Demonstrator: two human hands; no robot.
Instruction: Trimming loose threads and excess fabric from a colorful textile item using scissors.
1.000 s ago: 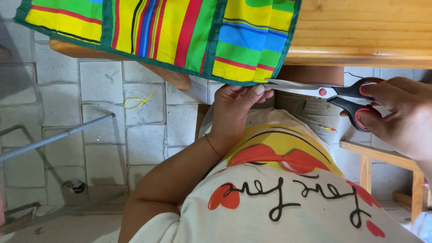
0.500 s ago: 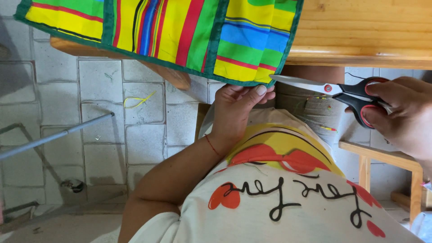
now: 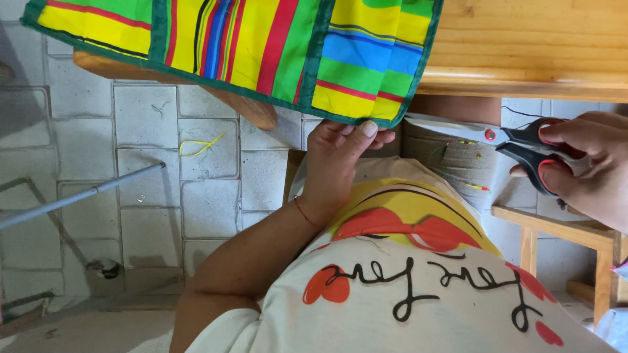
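No packages, labels, signs or screens show anywhere in the frame. The nearest thing to one is the black script print with red and yellow shapes on the white shirt (image 3: 418,287), lower centre to lower right.

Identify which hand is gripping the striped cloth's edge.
The left hand pinches the striped cloth at its green hem; the right hand holds scissors instead.

Left hand (image 3: 340,163) raised, fingers pinching; right hand (image 3: 589,167) gripping
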